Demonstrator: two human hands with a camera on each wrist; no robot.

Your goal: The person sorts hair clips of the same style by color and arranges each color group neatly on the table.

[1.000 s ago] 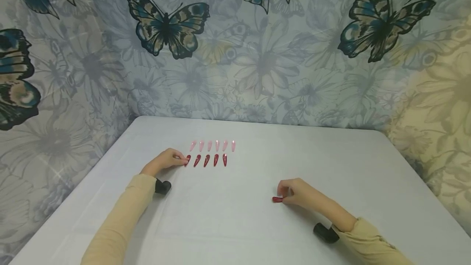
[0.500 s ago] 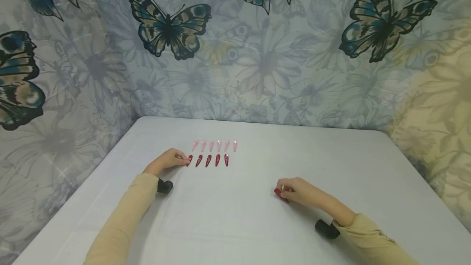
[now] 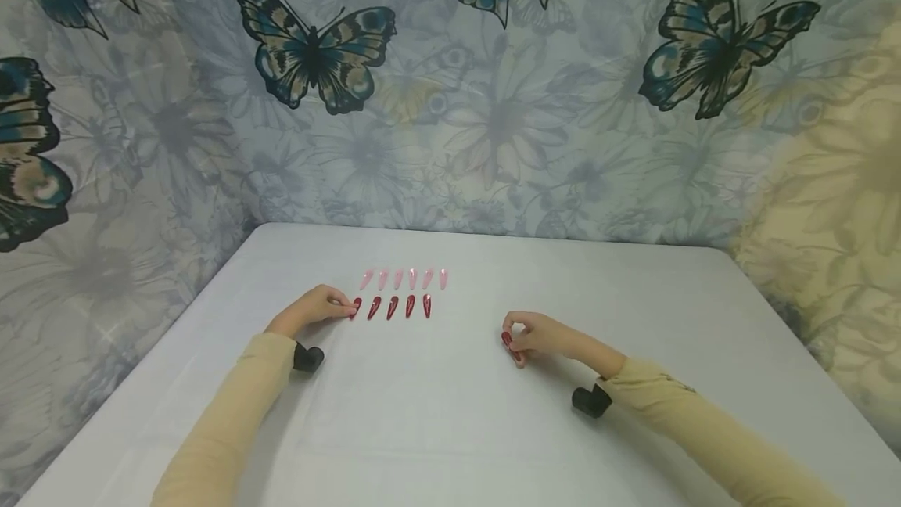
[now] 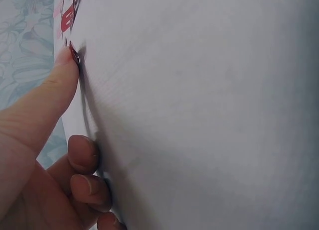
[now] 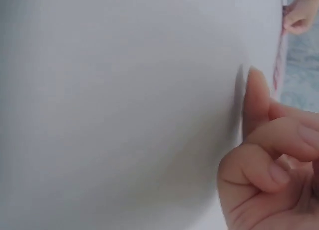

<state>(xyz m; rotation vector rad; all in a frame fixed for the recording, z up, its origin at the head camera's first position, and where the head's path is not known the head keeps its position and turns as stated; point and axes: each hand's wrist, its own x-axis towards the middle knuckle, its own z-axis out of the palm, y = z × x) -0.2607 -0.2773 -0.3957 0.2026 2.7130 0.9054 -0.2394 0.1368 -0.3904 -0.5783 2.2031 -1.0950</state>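
Note:
My left hand (image 3: 315, 310) rests at the left end of a row of several red snap hair clips (image 3: 393, 307), its thumb and fingertips pinching the leftmost red clip (image 3: 357, 305). In the left wrist view, the thumb (image 4: 55, 83) meets that clip's edge and the other fingers curl below. To the right of the row, my right hand (image 3: 545, 335) holds another red clip (image 3: 507, 341) between its fingertips, tilted, just over the table. Fingers hide that clip in the right wrist view. Behind the red row lies a row of several pink snap hair clips (image 3: 397, 279).
The clips lie on a white table (image 3: 394, 413) with rounded far corners. Butterfly-and-flower wall covering (image 3: 493, 139) stands directly behind it and along the left. A black wrist camera (image 3: 308, 358) sits under the left wrist, another black camera (image 3: 591, 401) under the right.
My right hand has moved forward and left with the red clip, which has turned from lying sideways to a steep tilt. The left hand stays at the leftmost clip.

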